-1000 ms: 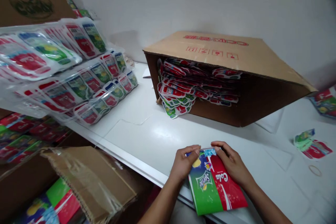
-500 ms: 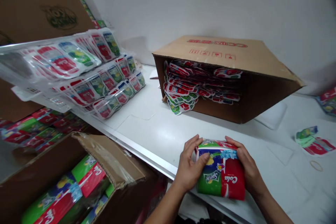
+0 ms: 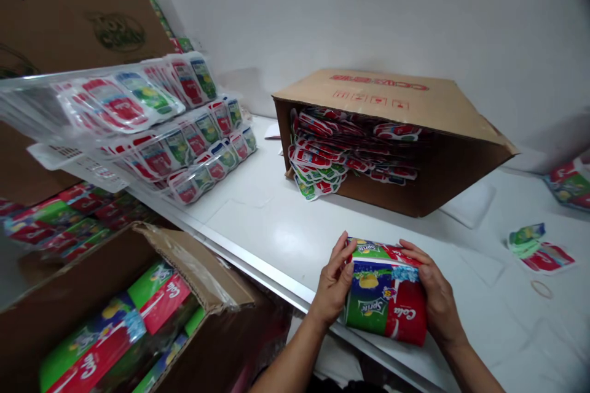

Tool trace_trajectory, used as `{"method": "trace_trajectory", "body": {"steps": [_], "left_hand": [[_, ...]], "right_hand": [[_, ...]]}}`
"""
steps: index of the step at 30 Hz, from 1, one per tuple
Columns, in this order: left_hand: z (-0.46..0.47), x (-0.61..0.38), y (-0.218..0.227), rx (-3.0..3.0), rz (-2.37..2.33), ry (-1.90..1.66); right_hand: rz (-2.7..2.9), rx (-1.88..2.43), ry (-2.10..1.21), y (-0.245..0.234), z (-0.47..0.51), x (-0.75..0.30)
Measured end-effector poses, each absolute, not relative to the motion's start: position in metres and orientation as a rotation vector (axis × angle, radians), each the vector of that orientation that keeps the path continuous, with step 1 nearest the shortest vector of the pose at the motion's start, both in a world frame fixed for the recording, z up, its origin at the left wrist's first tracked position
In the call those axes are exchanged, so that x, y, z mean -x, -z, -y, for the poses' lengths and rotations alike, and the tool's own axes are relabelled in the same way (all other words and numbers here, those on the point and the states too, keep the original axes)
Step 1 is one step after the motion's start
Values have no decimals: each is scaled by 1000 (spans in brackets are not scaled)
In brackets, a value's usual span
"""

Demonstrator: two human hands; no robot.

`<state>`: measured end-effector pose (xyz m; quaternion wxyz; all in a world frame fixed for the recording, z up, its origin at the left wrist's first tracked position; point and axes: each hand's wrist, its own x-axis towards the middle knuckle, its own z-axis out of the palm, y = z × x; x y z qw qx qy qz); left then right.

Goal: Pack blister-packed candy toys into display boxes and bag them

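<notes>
Between my hands is a printed box (image 3: 385, 298) with Sprite and Cola labels, in blue, green and red, close to the table's front edge. My left hand (image 3: 332, 285) grips its left side, the thumb near the front face and the fingers at the top edge. On the opposite side, my right hand (image 3: 433, 295) is wrapped round the box's right end, fingers over the top. Behind it an open carton (image 3: 465, 129) lies on its side, filled partly with stacked can-shaped pouches (image 3: 318, 156) in red, white and green.
At the left stand clear trays (image 3: 193, 141) of similar pouches. An open carton (image 3: 184, 258) below the table (image 3: 276, 227) holds printed boxes (image 3: 120, 319). Loose pouches (image 3: 546, 255) and a rubber band (image 3: 541, 288) lie at the right.
The box has tipped slightly, so more of its top shows. My left thumb has moved from the front face toward the left edge. The view has shifted a little.
</notes>
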<state>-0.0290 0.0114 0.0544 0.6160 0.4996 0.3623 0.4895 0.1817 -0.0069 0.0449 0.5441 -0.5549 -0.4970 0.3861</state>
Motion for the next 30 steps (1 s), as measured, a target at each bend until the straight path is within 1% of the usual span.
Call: {"method": "trace_trajectory", "body": {"steps": [9,11,14,16,18,20,23,26,30], "left_hand": [[0,14,-54,-1356,-1031,-1127],[0,13,-53,-1382,-1057,-1162],[-10,19,-56,-1504,-952,-1235],[-21,23,-60,-1622,-884,-1274],[-31,25,-61,-1648,-931,-1250],[-36,21,-59,-1503,-1057,-1147],[-33,9,-52,-1164,-1128,-1039],[-26,-7,-51,-990,-1094,-1095],[-26,-25,-59,-852,-984,-1108]], "right_hand": [[1090,1431,-883,-47,4,-174],[1011,1455,-962,-51,4,-172],[903,1422,-1119,-59,8,-170],[948,1375,-1040,-60,17,-169],[1030,1301,-850,-56,31,-169],[1078,1263,-718,-46,47,-170],[1082,1387,-684,-31,60,-181],[996,1409,-865,-32,44,-197],[861,1277,-1283,-58,3,-200]]}}
